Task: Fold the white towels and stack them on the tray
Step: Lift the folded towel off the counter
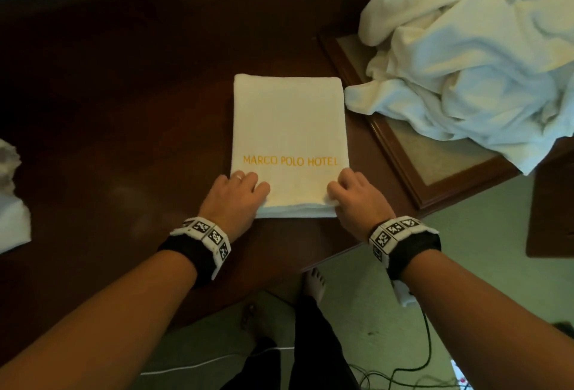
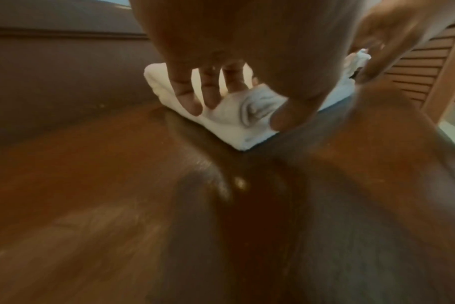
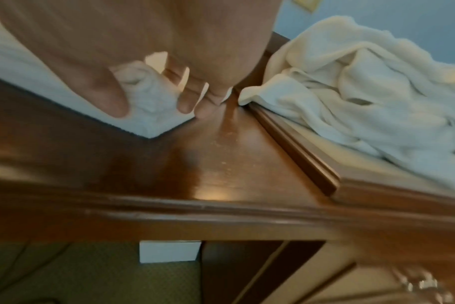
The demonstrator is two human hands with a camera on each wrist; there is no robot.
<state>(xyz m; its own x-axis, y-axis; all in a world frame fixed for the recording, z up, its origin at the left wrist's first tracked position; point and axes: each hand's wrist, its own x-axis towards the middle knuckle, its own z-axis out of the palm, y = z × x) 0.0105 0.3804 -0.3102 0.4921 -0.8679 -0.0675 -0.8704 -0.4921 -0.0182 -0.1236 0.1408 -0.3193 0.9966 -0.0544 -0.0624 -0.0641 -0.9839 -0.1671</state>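
Fingers and thumbs are pinching the near corners of the folded hotel towel: our left hand is gripping the left corner, our right hand the right, bunching the cloth so, we judge, both corners can rise together for another fold. The towel is lying flat on the dark wooden desk, lettering up. Just beside it, unfolded white towels are heaping over the wooden tray, covering where the stack belongs.
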